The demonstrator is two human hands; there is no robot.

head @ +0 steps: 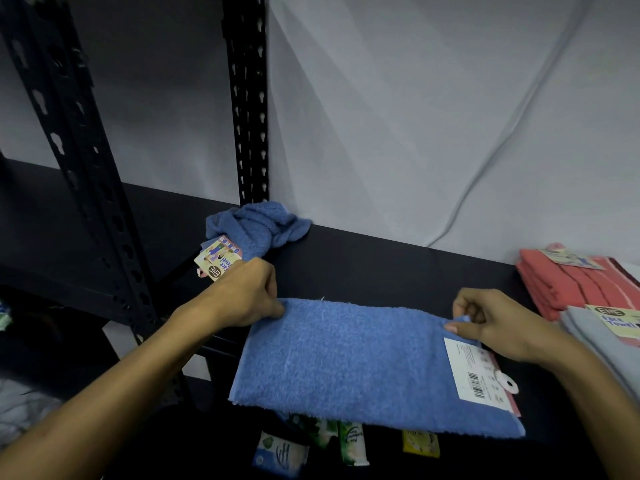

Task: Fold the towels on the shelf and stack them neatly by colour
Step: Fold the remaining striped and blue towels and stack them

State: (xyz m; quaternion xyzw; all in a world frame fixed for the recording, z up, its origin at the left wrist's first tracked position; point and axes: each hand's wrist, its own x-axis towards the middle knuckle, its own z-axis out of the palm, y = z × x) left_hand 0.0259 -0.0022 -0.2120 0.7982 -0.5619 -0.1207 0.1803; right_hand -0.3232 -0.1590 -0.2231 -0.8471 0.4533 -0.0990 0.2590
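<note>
On the dark shelf (398, 271), the left hand (242, 296) and right hand (498, 323) each pinch a far corner of the blue towel (346, 362), probably light and limp: keep hold at the corners.

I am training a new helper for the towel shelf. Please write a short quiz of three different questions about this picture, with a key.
1. True or false: the left hand and the right hand each pinch a far corner of the flat blue towel.
2. Which towel lies crumpled by the shelf post?
A. the crumpled blue towel
B. a red one
C. a grey one
3. Fill in: the folded red towels lie at the ___ end of the shelf.

Key: 1 true; 2 A; 3 right.
</note>
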